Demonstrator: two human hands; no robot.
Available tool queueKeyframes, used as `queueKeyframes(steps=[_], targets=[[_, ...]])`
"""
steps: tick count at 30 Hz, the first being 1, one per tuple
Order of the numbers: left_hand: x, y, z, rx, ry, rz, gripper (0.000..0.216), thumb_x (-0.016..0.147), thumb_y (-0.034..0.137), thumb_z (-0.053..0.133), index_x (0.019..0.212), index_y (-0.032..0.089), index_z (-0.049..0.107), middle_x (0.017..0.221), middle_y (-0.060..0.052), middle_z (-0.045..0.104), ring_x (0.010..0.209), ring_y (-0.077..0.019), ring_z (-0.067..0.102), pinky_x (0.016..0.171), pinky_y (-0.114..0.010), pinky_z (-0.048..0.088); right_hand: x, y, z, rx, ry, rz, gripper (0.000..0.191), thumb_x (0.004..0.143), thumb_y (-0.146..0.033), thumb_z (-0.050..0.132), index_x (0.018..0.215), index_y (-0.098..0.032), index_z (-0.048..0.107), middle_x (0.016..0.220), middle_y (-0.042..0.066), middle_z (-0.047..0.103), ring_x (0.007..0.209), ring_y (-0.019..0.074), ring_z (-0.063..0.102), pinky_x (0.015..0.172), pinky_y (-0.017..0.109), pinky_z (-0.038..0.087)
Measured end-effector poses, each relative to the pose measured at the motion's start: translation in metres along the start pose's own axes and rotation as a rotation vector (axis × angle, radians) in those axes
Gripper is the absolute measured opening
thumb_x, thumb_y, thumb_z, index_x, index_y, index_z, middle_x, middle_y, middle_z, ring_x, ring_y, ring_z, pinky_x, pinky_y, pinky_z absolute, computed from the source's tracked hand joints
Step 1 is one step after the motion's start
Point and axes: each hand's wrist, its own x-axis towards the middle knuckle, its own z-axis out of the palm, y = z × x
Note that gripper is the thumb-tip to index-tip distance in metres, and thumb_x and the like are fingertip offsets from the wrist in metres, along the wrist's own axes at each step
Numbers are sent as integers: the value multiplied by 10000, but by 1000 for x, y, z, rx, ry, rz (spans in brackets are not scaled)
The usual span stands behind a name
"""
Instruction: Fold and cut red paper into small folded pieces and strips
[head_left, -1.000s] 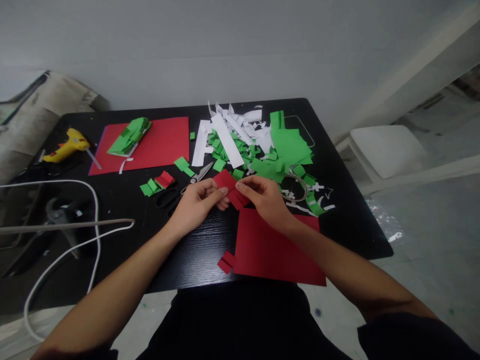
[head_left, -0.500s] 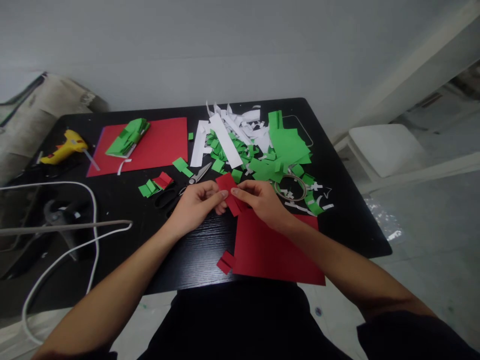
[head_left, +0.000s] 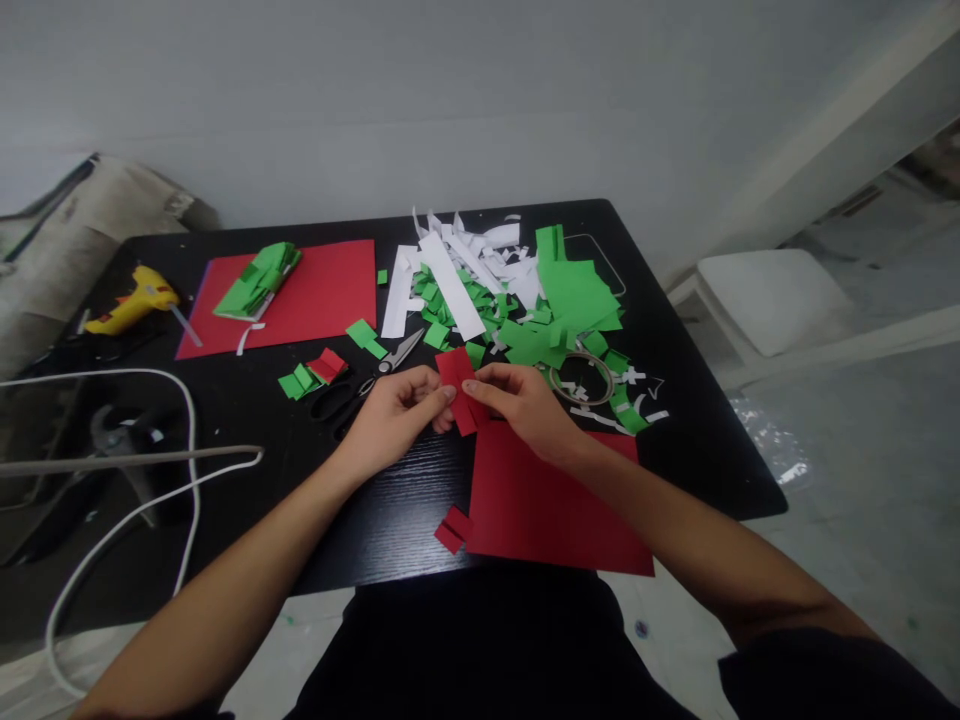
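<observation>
A small folded piece of red paper (head_left: pixel 455 371) is pinched between my two hands above the middle of the table. My left hand (head_left: pixel 401 408) grips its left edge, thumb on top. On its right side my right hand (head_left: pixel 523 400) presses with the thumb, fingers curled behind. Below my right hand and forearm lies a large red sheet (head_left: pixel 551 505), partly covered by them. A small folded red piece (head_left: pixel 453 529) rests at the sheet's lower left corner. Black-handled scissors (head_left: pixel 386 365) lie just beyond my left hand, which hides part of their handles.
Green scraps (head_left: pixel 574 295) and white paper strips (head_left: pixel 454 285) are heaped at the back. A tape roll (head_left: pixel 581 379) lies right of my hands. At left are a yellow glue gun (head_left: pixel 139 300), a red sheet (head_left: pixel 334 290) bearing a green bundle (head_left: pixel 259 280), pliers (head_left: pixel 120 440) and a white cable (head_left: pixel 187 420).
Both hands keep hold of the folded red paper, with hardly any movement. The whole view has shifted very slightly.
</observation>
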Motion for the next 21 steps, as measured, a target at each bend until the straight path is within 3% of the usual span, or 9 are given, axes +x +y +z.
queueKeyframes(steps=[4,8,11,14,18,21], targets=[[1,2,-2,41,-5,-2,292,919,343,698,694,179,609,582,8,685,520,-106,611,570,-221,501,-1,2,0,36,69,-78,274,806,-319,808,983,-245,612,794,-36,711,738,140,657,724,291,540],[1,2,-2,28,32,8,265,923,323,683,711,177,620,563,12,668,494,-99,580,538,-218,460,-1,0,1,-39,51,-205,169,845,-303,767,879,-248,610,755,-40,666,706,134,631,682,279,542],[1,1,1,-62,132,50,194,878,304,753,827,192,603,578,51,634,509,-97,586,533,-209,447,-1,-2,0,-76,45,-219,67,849,-295,747,865,-239,713,845,-4,718,808,159,678,761,309,587],[1,0,2,-143,202,127,289,820,260,818,971,217,576,660,62,651,589,-103,619,584,-208,476,-1,-2,-1,-41,48,-188,97,864,-284,718,934,-253,777,929,9,761,898,182,714,863,366,615],[0,-1,1,-53,175,172,267,816,226,815,1046,188,686,797,9,690,731,-117,648,706,-240,531,1,2,-4,22,17,-167,206,817,-204,735,1003,-270,794,1030,10,791,992,194,736,993,417,601],[0,-3,0,-35,172,167,276,801,215,824,1058,184,728,802,5,703,730,-121,652,727,-256,553,2,6,-5,12,25,-204,257,765,-202,807,1014,-265,792,1070,19,798,1018,198,740,1020,419,595]])
